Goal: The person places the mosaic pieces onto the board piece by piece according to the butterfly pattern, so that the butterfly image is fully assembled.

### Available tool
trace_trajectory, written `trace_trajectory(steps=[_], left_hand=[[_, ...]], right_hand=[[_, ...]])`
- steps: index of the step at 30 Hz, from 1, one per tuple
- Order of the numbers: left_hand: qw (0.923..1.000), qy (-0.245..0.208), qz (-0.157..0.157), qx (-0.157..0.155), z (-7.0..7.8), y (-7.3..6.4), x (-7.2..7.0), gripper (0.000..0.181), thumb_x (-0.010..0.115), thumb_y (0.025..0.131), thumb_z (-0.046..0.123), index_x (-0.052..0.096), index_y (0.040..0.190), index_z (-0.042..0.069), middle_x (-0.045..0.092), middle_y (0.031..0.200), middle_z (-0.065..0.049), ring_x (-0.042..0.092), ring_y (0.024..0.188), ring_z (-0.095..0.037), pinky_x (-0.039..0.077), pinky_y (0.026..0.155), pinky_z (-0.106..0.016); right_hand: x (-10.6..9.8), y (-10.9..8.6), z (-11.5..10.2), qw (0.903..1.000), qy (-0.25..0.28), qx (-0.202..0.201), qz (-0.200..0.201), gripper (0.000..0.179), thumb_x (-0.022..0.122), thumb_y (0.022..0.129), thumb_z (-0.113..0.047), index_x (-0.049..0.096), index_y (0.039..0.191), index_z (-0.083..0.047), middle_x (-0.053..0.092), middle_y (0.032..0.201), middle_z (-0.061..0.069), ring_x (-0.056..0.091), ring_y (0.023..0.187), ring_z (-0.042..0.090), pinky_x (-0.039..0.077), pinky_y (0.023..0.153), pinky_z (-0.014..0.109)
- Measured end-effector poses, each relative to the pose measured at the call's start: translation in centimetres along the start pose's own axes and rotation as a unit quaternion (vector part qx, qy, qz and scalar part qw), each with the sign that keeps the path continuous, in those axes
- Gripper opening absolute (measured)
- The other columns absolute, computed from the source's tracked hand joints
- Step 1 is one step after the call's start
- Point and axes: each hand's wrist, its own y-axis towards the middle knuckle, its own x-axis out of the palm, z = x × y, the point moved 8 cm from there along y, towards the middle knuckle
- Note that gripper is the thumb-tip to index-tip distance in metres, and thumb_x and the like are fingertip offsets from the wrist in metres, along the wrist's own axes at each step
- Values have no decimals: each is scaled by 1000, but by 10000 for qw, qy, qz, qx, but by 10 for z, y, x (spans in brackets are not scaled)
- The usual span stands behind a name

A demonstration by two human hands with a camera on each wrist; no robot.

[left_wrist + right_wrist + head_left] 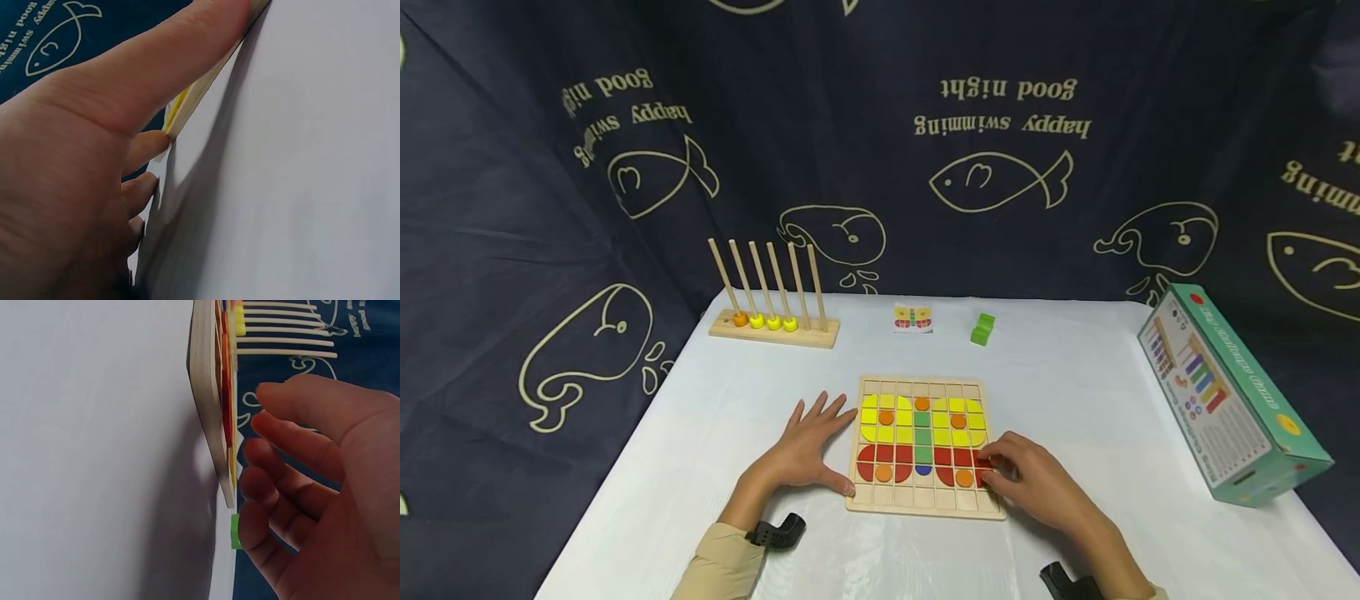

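Observation:
A wooden grid board bears a butterfly pattern of yellow tiles, red tiles, a green column, orange discs and one blue piece. My left hand spreads its fingers along the board's left side, thumb at the near left corner. At the right edge, my right hand has its thumb and fingertips over the outermost red tiles. In the right wrist view the fingers bend loosely with nothing between them and the thumb.
Behind the board stands a wooden peg rack with orange and yellow beads. A butterfly picture card and small green blocks lie to its right. A green and white box sits at the table's right edge. A dark curtain hangs behind.

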Motion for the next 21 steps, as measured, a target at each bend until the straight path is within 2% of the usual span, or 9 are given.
trace_trajectory(steps=[9, 17, 21], left_hand=[[9998, -78, -174, 14, 0, -3, -1, 124, 74, 51, 78, 34, 151, 17, 19, 158, -11, 3, 144, -36, -3, 111, -59], [9995, -173, -254, 44, -5, -5, -1, 121, 73, 54, 78, 33, 151, 18, 18, 158, -9, 2, 144, -35, -3, 111, -59], [9990, -387, -231, -25, -2, -7, -1, 116, 72, 60, 75, 31, 152, 19, 20, 158, -6, 5, 144, -33, -3, 112, -58]], right_hand=[[-1, -1, 5, 9999, -83, 81, 125, 22, 75, 84, -23, 70, 105, -24, 55, 88, -20, 52, 80, 7, 47, 70, 25], [-5, 1, 9, 9998, -35, -46, 210, 21, 73, 85, -19, 70, 105, -22, 58, 92, -15, 52, 80, 8, 47, 68, 25], [-13, 0, 11, 9990, -258, -78, 369, 22, 74, 84, -21, 70, 106, -20, 59, 99, -13, 54, 89, 10, 49, 78, 32]])
